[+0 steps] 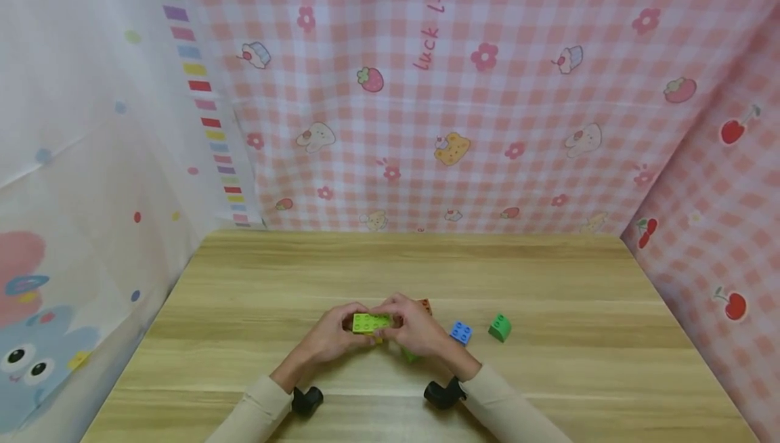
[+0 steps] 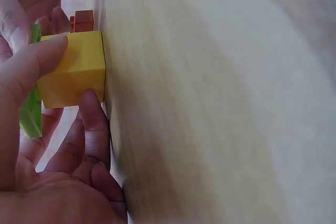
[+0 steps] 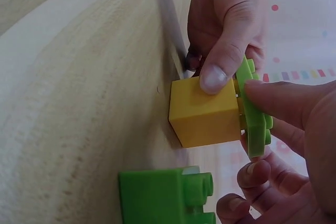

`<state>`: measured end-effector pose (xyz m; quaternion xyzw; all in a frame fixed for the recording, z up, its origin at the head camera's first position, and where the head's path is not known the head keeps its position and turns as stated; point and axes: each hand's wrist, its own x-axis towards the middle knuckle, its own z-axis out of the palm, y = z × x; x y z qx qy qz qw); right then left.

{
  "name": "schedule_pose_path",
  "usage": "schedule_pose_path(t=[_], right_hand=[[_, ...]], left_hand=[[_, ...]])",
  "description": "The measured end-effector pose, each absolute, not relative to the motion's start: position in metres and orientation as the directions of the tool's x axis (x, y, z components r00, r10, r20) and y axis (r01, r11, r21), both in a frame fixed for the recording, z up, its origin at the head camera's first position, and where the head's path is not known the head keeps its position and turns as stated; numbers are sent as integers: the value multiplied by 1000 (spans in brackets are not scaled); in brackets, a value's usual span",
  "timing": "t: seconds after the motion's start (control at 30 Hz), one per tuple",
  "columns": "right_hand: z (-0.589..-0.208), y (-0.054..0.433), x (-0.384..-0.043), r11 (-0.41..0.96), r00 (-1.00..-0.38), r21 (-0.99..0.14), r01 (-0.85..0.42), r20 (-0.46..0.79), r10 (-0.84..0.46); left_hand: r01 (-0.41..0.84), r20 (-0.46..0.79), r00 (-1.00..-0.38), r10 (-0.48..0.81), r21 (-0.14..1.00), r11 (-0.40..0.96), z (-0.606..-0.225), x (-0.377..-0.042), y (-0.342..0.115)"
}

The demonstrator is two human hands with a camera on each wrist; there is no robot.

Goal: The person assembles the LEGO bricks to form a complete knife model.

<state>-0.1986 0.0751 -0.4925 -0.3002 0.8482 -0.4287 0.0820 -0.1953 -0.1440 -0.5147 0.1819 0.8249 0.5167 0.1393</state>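
Observation:
A lime-green studded plate (image 1: 365, 323) lies across the top of a yellow brick (image 3: 202, 114), with both hands around the pair. In the right wrist view the plate sits slightly off the brick, and a narrow gap shows between them. My left hand (image 1: 332, 336) pinches the yellow brick between thumb and fingers. My right hand (image 1: 419, 329) grips the plate, its thumb along one edge. The brick's base is down at the tabletop. Partly hidden under the right hand is a green brick (image 3: 149, 195).
Behind the right hand, an orange-red brick (image 1: 425, 305) shows partly. A blue brick (image 1: 460, 332) and a green curved-top brick (image 1: 500, 328) lie to the right on the wooden table (image 1: 292, 260). Printed cloth (image 1: 524, 104) hangs behind the table and at both sides.

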Motion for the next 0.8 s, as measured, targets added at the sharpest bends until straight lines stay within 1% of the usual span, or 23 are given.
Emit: schedule_pose_path(t=[0.3,0.47,0.53,0.67,0.8], right_hand=[[-490,72,-198,490,-795,-721,-490,137,-591],[-489,71,-198,492,-795,-719,-490,139,-590],[-489,71,-198,493,-795,-717,-493,141,-590],[-488,71,-197,499,-794,-709,-499,143,-591],[-487,72,-196,507,-793,-702,-501,136,-594]], left_hand=[[153,-60,-891,451,894,421,-511,-194,-143],[141,-67,-896,438,894,425,-497,-187,-140],[133,-71,-899,433,897,422,-497,-187,-140],[133,-66,-895,442,904,406,-511,-194,-143],[137,-66,-890,451,905,402,-513,-196,-144]])
